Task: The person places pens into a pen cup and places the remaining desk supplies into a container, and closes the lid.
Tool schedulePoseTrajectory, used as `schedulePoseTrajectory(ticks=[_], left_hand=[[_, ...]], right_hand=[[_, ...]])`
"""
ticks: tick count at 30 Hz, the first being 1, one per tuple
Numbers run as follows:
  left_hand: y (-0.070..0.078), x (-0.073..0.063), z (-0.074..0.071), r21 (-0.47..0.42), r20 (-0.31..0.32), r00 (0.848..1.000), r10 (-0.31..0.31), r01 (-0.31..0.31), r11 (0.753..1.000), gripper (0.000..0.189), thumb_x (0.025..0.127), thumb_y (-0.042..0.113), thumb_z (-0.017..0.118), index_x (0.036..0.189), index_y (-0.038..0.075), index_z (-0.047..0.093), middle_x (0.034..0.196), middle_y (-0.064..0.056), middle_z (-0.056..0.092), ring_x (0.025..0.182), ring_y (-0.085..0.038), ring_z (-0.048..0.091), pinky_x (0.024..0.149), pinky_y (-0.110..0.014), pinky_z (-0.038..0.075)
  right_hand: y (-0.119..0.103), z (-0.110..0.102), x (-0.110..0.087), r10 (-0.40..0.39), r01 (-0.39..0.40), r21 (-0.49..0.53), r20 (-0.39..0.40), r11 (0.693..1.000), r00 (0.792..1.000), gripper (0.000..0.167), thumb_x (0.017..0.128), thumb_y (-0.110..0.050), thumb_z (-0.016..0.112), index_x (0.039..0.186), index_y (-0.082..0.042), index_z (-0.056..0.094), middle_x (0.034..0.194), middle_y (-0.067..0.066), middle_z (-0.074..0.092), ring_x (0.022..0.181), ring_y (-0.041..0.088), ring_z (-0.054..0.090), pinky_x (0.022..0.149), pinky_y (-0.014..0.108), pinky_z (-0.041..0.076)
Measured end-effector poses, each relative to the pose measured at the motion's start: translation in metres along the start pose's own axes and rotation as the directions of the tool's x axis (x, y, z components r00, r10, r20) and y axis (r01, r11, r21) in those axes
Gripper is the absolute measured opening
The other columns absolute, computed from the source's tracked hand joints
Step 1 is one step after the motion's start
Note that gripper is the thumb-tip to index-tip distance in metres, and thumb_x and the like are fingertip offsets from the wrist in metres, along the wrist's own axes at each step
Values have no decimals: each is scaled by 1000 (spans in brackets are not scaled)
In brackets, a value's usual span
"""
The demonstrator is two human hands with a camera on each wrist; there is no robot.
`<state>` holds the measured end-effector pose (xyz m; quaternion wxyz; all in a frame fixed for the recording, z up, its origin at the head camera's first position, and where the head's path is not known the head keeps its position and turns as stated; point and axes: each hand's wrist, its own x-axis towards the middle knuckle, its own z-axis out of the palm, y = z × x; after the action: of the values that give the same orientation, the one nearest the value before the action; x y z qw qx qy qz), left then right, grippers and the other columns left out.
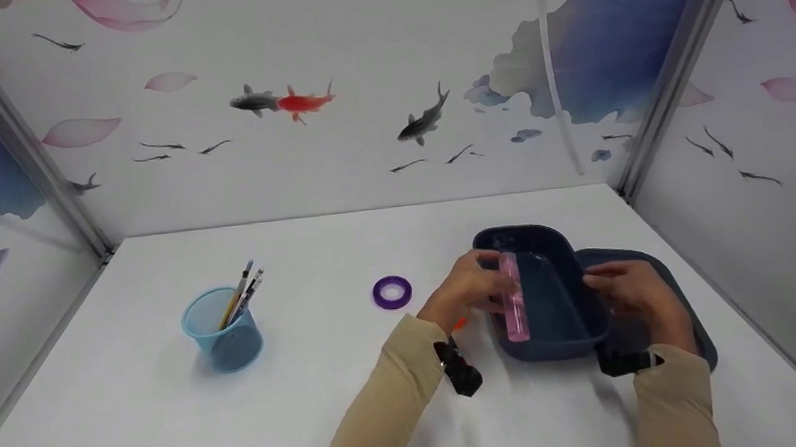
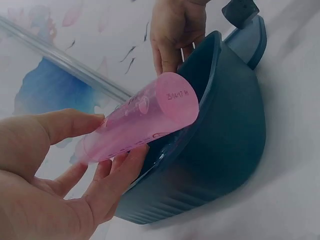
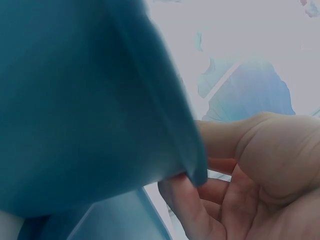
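We judge the pink cylinder (image 1: pixel 516 306), held over the left side of the blue bin (image 1: pixel 557 350), light, stiff and slightly slippery; we take it at mid-length. From the bin's left, our left hand (image 1: pixel 470 285) pinches it; our right hand (image 1: pixel 641 293) pinches the bin's right rim.

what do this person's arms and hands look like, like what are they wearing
Long, plain tan sleeves cover both forearms to the wrists. The left hand and right hand are bare, without gloves. Each wrist carries a small, chunky black device, worn just at the cuff. No cables or markings can be made out on the sleeves.
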<state>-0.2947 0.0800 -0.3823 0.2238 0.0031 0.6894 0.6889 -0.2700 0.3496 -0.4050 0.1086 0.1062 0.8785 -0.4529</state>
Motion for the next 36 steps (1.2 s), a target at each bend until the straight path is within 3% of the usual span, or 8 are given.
schedulePoseTrajectory(ticks=[6,10,13,15,20,27,31,36], left_hand=[[-1,3,17,-16,-14,999,47,-47,999,61,75,-11,73,130,7,53,99,-15,64,87,-28,69,80,-51,62],[-1,5,30,7,-119,991,67,-67,998,59,73,-14,71,127,7,55,93,-13,64,81,-27,70,74,-50,63],[-3,6,39,77,-208,974,89,-74,994,58,74,-14,71,126,8,57,95,-12,64,81,-26,68,71,-48,64],[-5,7,43,130,-232,967,108,-79,988,56,75,-12,71,126,8,58,97,-12,65,80,-25,68,68,-46,64],[-13,8,51,226,-224,965,138,-86,970,52,76,-6,73,125,6,59,102,-13,64,73,-23,65,65,-45,63],[-17,9,57,253,-201,965,170,-117,961,52,76,-7,72,124,4,59,105,-13,64,75,-23,65,65,-43,63],[-18,8,58,341,-203,956,214,-135,930,51,76,-4,72,125,5,58,111,-13,65,88,-19,60,72,-34,61],[-18,6,57,495,-186,946,266,-144,857,51,78,2,72,127,3,57,120,-15,68,103,-21,64,90,-29,57]], right_hand=[[-1,0,-1,-26,26,4,-12,1000,1000,59,99,-34,62,146,0,49,122,9,67,90,9,60,73,26,55],[-3,0,0,-33,33,5,-19,999,999,58,99,-34,62,145,0,49,124,10,67,91,8,61,73,25,55],[-3,1,1,-31,31,11,-17,999,999,58,99,-33,62,145,0,49,121,9,68,89,8,61,73,26,55],[-3,1,1,-27,27,12,-17,1000,999,57,99,-33,62,145,0,50,122,10,68,90,8,62,73,26,55],[-2,1,0,-13,13,14,-11,1000,1000,58,99,-34,63,145,-1,50,131,16,65,96,11,63,75,27,56],[-4,-2,-1,-6,6,9,-11,1000,1000,57,99,-35,63,144,-2,51,138,19,60,106,17,64,81,28,56],[-3,-2,-2,-4,4,6,-7,1000,1000,58,99,-35,63,145,-2,51,140,20,59,109,19,63,82,29,57],[-2,-2,0,-11,10,53,7,999,1000,59,98,-32,64,146,0,48,110,2,71,90,9,64,74,28,57]])
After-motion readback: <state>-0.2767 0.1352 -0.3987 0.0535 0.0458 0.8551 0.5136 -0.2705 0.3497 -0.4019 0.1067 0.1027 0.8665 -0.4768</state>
